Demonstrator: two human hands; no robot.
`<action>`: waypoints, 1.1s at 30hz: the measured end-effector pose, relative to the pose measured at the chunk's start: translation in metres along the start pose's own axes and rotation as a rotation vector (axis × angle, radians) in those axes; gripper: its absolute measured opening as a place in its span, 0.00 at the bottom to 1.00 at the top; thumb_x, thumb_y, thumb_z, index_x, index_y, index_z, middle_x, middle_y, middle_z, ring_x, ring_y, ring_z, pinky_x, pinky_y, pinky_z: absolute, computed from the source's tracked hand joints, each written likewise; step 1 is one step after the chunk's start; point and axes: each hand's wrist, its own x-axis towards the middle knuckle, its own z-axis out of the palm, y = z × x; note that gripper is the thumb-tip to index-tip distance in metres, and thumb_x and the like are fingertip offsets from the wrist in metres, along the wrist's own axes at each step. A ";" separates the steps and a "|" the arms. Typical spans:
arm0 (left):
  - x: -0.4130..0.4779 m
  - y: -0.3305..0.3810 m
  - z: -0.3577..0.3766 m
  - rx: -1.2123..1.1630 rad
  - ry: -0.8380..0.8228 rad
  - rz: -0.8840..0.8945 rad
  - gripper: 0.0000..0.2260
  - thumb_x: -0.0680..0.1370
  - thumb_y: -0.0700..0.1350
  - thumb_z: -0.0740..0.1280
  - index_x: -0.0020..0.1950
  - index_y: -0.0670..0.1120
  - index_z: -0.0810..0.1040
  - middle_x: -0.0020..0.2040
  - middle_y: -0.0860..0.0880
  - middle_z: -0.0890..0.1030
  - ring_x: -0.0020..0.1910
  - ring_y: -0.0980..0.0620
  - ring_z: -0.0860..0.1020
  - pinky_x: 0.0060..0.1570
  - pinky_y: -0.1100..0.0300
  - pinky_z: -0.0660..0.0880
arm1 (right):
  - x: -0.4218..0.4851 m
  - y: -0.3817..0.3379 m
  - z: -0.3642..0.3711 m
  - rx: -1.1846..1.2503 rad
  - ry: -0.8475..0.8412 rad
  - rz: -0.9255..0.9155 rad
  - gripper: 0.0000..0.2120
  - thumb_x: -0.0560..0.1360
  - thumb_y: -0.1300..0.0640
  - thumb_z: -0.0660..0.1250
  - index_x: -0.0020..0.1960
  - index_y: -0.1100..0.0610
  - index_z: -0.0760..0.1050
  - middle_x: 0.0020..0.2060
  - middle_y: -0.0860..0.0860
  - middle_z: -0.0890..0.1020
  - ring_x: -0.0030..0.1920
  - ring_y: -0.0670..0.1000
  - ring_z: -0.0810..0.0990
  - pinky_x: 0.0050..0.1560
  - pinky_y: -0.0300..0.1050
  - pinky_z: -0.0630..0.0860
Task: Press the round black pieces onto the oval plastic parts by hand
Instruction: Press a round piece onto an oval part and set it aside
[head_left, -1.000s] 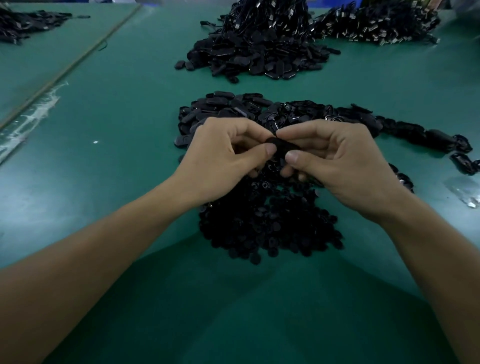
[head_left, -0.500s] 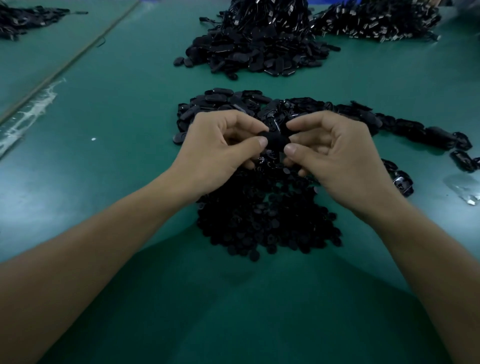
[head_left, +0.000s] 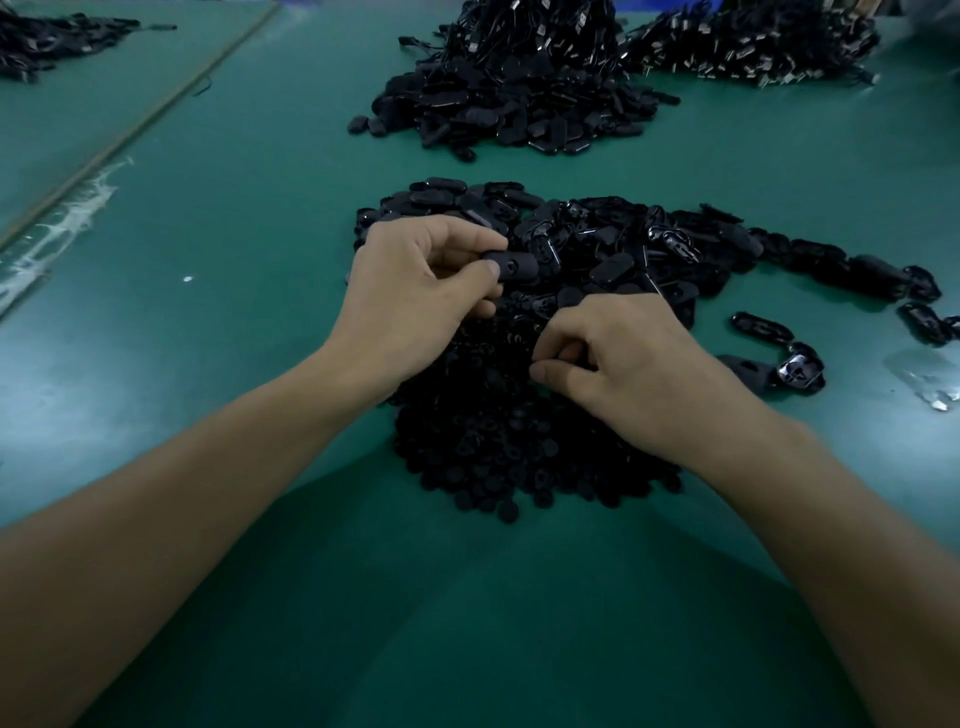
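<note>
My left hand (head_left: 415, 291) pinches a black oval plastic part (head_left: 514, 266) between thumb and fingers, holding it just above the near heap. My right hand (head_left: 623, 364) has its fingers curled down into the pile of small round black pieces (head_left: 519, 447); its fingertips are hidden, so what they pinch does not show. A spread of loose oval parts (head_left: 597, 234) lies just behind both hands.
The green table mat (head_left: 260, 208) carries a bigger heap of oval parts (head_left: 509, 109) at the back and a pile with metal bits (head_left: 753, 47) at the far right. Stray parts (head_left: 763, 327) lie to the right, and a clear plastic scrap (head_left: 930, 379) too.
My hands have come apart. The right hand let go of the oval part and dropped down into the round pieces; the left hand kept the oval part.
</note>
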 end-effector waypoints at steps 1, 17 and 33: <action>0.000 0.000 0.000 0.001 0.000 -0.001 0.08 0.77 0.34 0.70 0.48 0.48 0.83 0.34 0.53 0.85 0.38 0.54 0.84 0.40 0.63 0.80 | 0.000 0.000 0.000 0.004 0.000 -0.006 0.03 0.76 0.49 0.72 0.44 0.47 0.80 0.38 0.42 0.77 0.41 0.47 0.78 0.47 0.53 0.78; -0.004 0.002 0.002 0.032 -0.034 0.013 0.08 0.76 0.35 0.72 0.49 0.48 0.84 0.39 0.50 0.85 0.39 0.52 0.85 0.42 0.59 0.82 | -0.002 -0.002 -0.003 0.232 0.183 -0.033 0.07 0.79 0.60 0.69 0.56 0.53 0.82 0.37 0.34 0.78 0.42 0.33 0.79 0.47 0.26 0.73; -0.007 0.002 0.004 -0.001 -0.093 0.016 0.11 0.76 0.33 0.72 0.46 0.50 0.83 0.35 0.52 0.85 0.36 0.52 0.85 0.39 0.63 0.80 | -0.003 -0.001 -0.007 0.440 0.283 0.031 0.10 0.74 0.60 0.75 0.51 0.47 0.81 0.40 0.43 0.83 0.44 0.41 0.83 0.48 0.34 0.79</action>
